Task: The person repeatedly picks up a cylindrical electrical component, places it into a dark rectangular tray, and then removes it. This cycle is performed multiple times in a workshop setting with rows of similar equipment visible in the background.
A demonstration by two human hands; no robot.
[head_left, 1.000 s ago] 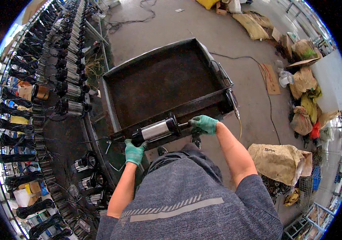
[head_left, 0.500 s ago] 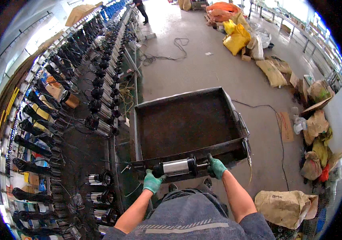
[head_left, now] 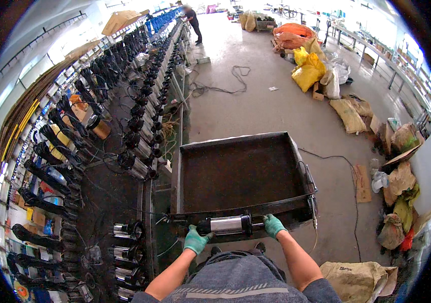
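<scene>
- The left hand [head_left: 196, 241] is cupping the black end [head_left: 204, 225] of the steel cylinder [head_left: 226, 225]; the right hand [head_left: 273, 225] is gripping its shaft [head_left: 258, 224].
- The cylinder is spanning the tray [head_left: 235, 135] at its 6 o'clock side, risking a roll if either grip slips.
- Similar cylinders [head_left: 135, 164] are crowding 10 o'clock; a cable [head_left: 344, 158] is trailing at 2.

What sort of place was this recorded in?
Probably a factory workshop: rows of metal cylinders stretch along the left, with bundles of black cable beside them, and full sacks lie on the floor at the right.
</scene>
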